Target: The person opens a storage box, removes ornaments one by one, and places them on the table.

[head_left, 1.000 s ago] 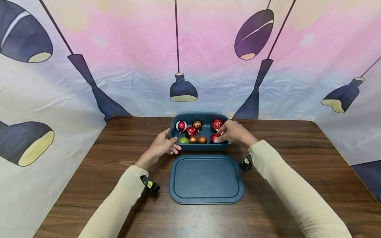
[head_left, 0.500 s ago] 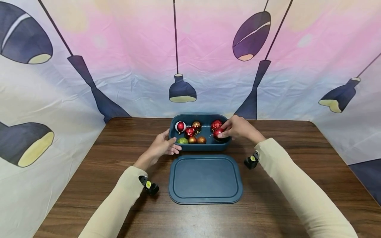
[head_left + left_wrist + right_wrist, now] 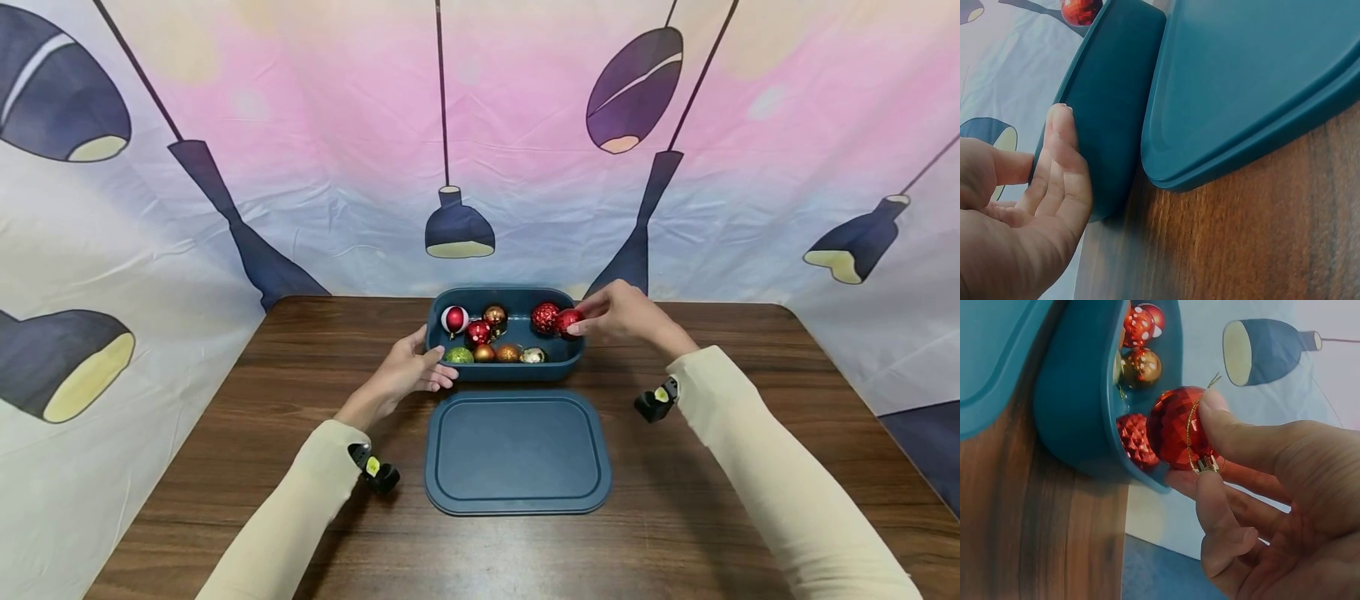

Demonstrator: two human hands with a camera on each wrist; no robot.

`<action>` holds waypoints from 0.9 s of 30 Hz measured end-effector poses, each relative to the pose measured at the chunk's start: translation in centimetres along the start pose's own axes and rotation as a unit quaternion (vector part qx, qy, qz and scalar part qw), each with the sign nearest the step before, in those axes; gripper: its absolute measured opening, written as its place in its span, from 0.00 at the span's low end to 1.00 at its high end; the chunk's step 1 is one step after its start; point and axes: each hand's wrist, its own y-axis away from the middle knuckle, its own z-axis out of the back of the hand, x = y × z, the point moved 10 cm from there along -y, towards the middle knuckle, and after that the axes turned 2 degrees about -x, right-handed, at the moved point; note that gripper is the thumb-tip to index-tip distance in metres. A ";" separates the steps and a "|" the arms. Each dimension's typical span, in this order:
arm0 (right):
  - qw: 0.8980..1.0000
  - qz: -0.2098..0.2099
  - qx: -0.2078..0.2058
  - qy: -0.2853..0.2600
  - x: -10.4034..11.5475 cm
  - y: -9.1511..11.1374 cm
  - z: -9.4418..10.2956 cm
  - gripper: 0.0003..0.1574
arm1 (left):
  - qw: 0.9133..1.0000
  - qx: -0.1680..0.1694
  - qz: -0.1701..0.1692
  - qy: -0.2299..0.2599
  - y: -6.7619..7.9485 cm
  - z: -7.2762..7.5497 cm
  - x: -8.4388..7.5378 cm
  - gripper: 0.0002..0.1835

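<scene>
A dark teal storage box [image 3: 517, 372] holds several shiny Christmas baubles. My left hand [image 3: 408, 367] grips the box's left end, thumb and fingers about its corner, as the left wrist view shows. My right hand [image 3: 630, 317] pinches a faceted red bauble [image 3: 1175, 428] by thumb and fingers at the box's right rim. This bauble has a gold cap and a gold string loop. Behind it in the box sits a textured red bauble [image 3: 1135, 437]. Also inside are a red-and-white bauble [image 3: 454, 319], a green glitter one [image 3: 459, 355] and a pale gold one [image 3: 533, 355].
The box's teal lid [image 3: 517, 454] lies flat on the wooden table [image 3: 315, 350], just in front of the box. A printed cloth backdrop [image 3: 337, 167] hangs right behind the table's far edge.
My right hand has lifted the faceted red bauble from the front right of the box and moved it right and back, uncovering the pale gold bauble. My left hand stays put.
</scene>
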 end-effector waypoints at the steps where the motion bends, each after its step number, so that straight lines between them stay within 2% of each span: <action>1: 1.000 -0.002 -0.001 -0.003 -0.1 0.1 0.2 0.26 | 1.000 0.000 0.001 0.000 0.0 0.0 0.0 0.37; 14: 1.000 -0.011 -0.025 0.008 -2.4 1.3 2.6 0.29 | 1.000 -0.006 0.004 0.007 0.2 0.0 0.0 0.36; 27: 0.998 -0.056 -0.022 -0.026 -5.8 2.4 2.9 0.29 | 1.000 -0.005 0.005 0.007 0.0 0.0 0.1 0.36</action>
